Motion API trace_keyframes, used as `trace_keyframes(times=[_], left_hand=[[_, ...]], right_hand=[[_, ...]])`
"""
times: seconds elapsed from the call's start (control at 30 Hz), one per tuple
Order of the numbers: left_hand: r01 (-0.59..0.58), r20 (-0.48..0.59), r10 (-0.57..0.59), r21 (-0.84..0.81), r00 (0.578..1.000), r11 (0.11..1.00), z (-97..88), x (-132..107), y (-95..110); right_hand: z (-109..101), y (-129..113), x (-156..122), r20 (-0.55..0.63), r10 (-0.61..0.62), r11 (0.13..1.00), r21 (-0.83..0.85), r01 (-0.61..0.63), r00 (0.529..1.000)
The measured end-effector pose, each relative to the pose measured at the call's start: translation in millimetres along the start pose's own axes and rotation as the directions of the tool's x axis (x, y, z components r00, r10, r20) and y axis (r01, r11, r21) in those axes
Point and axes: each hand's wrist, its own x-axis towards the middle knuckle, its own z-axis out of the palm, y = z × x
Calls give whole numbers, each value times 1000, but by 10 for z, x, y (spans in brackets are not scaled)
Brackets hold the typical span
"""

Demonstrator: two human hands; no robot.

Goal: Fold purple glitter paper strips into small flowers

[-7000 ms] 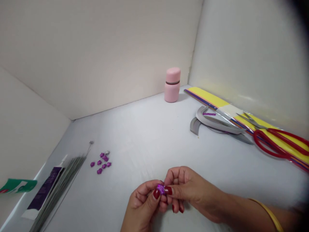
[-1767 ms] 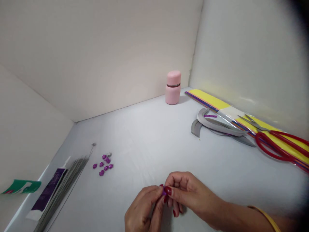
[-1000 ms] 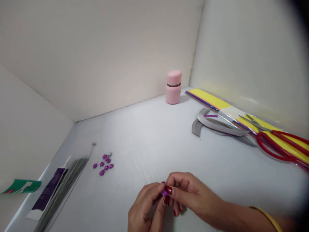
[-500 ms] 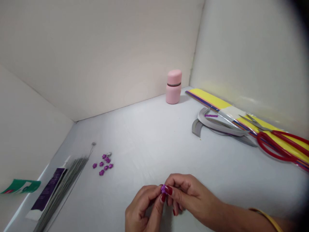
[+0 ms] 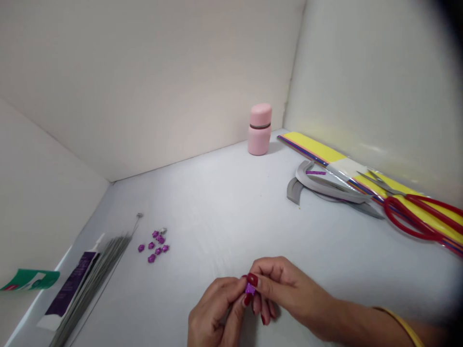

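Observation:
My left hand (image 5: 213,312) and my right hand (image 5: 285,289) meet low in the middle of the view. Their fingertips pinch a small piece of purple glitter foam (image 5: 250,289) between them, and the dark red nails partly cover it. Up and to the left lies a loose group of several small purple glitter flowers (image 5: 154,244), with a tiny silver bead (image 5: 164,231) at their edge. Neither hand touches that group.
A white sheet covers the work surface (image 5: 217,217) inside white walls. A pink bottle (image 5: 259,129) stands at the back. Red-handled scissors (image 5: 415,221) rest on yellow strips (image 5: 318,147) at right, beside grey paper strips (image 5: 325,187). A bundle of thin wires (image 5: 104,270) lies at left beside a purple-labelled tube (image 5: 68,277).
The purple piece has shifted slightly right and down between my fingertips and shows more clearly. My fingers have changed their hold on it a little.

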Motion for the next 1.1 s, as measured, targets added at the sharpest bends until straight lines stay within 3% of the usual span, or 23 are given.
trace_keyframes(times=[0.13,0.27,0.4,0.5,0.7,0.83,0.93,1.1], left_hand=[[-12,-27,12,-3,1000,1000,20,-11,15],[15,-33,-14,11,999,1000,38,-30,23],[160,-75,-164,-56,984,986,33,-43,19],[159,-30,-161,-53,986,986,4,-25,39],[215,128,-207,-56,970,975,-56,67,132],[313,140,-300,-88,944,946,-45,72,146],[415,116,-399,-181,909,892,-19,56,125],[618,136,-609,-302,782,726,10,82,169]], right_hand=[[-11,-7,-9,-22,-79,987,-143,75,997],[-15,0,-23,-15,-233,910,-356,213,972],[10,3,-32,-18,-143,976,-170,138,990],[13,8,-31,4,-89,992,-88,89,996],[-30,36,-20,50,-62,988,-136,69,997],[-13,30,-17,7,-60,983,-174,60,998],[0,28,-22,-32,-83,977,-197,75,996],[-28,26,-40,-11,-204,897,-402,183,979]])
